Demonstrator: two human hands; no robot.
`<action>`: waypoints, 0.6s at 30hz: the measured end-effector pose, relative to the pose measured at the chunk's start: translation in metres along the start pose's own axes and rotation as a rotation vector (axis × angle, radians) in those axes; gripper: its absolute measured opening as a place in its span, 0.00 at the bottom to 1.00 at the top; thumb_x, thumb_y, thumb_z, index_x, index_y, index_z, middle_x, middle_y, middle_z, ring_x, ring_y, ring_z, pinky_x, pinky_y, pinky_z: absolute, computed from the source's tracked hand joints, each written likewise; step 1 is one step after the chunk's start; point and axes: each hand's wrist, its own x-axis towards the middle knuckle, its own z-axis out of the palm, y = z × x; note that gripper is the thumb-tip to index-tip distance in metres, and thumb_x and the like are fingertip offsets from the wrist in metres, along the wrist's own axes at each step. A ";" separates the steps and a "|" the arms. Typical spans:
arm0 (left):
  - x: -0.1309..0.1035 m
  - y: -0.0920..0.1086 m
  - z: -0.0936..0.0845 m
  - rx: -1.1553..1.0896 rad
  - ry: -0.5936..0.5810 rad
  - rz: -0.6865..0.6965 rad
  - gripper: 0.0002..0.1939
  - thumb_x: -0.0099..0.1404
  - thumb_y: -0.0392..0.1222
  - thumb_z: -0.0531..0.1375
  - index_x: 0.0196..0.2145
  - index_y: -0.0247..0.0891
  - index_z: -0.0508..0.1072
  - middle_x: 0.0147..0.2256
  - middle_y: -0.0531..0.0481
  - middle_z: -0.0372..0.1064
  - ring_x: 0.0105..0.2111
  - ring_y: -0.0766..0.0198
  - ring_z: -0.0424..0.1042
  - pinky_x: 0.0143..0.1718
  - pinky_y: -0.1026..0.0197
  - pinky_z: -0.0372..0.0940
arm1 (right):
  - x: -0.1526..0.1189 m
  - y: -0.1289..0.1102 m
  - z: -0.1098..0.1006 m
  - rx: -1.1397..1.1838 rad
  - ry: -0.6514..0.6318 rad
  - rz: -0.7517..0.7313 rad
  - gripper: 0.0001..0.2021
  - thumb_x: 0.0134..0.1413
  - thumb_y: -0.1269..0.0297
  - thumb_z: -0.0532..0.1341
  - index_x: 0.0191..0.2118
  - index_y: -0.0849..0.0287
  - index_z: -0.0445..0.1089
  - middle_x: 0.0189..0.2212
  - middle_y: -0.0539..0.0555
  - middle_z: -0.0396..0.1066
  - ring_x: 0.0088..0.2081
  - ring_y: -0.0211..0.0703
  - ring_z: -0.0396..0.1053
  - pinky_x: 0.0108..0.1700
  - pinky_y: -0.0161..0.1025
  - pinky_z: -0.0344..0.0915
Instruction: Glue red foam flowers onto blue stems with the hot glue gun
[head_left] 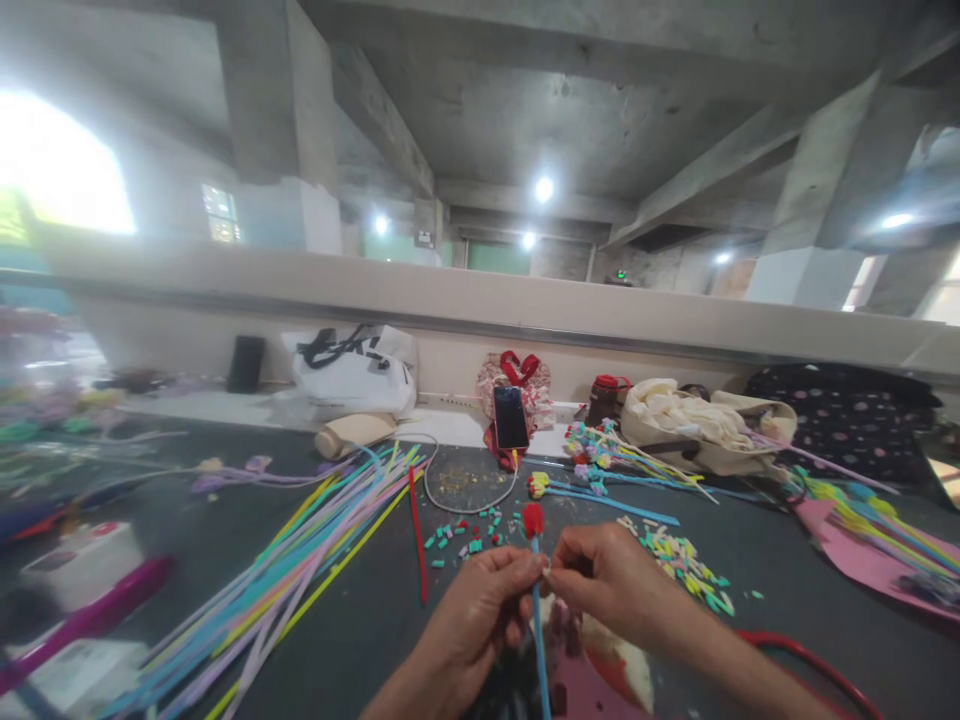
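Note:
My left hand (484, 605) is closed, thumb and fingers pinching a blue pipe cleaner (540, 650) that stands nearly upright. A red fuzzy tuft (532, 519) sits at its top, just above my fingertips. My right hand (611, 580) is also closed in a pinch, its fingertips meeting the left thumb beside the stem. Something small and pale shows there, too small to name. Short cut pipe cleaner pieces (475, 546), mostly green, lie beyond my left hand. More cut pieces (679, 560), in yellow, green and white, are heaped beside my right forearm.
Long coloured pipe cleaners (300, 570) lie in a bundle to the left, near a red pipe cleaner (417, 535). A phone (511, 418) with a cable leans at the back. Finished-looking flower stems (600, 455), a cream cloth bag (675, 420) and a pink sheet (847, 545) lie right.

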 end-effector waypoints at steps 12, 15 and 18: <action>0.001 -0.006 0.005 0.036 -0.082 0.015 0.18 0.46 0.52 0.62 0.18 0.33 0.65 0.10 0.60 0.54 0.08 0.79 0.49 0.10 0.72 0.43 | 0.008 0.030 0.020 1.007 -0.137 0.217 0.09 0.40 0.62 0.63 0.23 0.63 0.65 0.13 0.44 0.63 0.12 0.27 0.57 0.15 0.25 0.49; 0.002 -0.009 0.005 0.027 -0.083 0.029 0.18 0.46 0.53 0.62 0.18 0.33 0.65 0.10 0.60 0.54 0.09 0.78 0.48 0.10 0.71 0.43 | 0.012 0.040 0.031 1.232 -0.191 0.287 0.11 0.36 0.63 0.66 0.22 0.64 0.65 0.13 0.45 0.64 0.11 0.25 0.57 0.13 0.23 0.49; 0.001 -0.007 0.007 0.019 -0.067 0.019 0.18 0.46 0.52 0.62 0.19 0.34 0.65 0.10 0.60 0.53 0.09 0.78 0.48 0.11 0.71 0.43 | 0.016 0.045 0.037 1.290 -0.197 0.307 0.13 0.37 0.61 0.66 0.20 0.64 0.64 0.12 0.44 0.62 0.10 0.25 0.55 0.11 0.23 0.48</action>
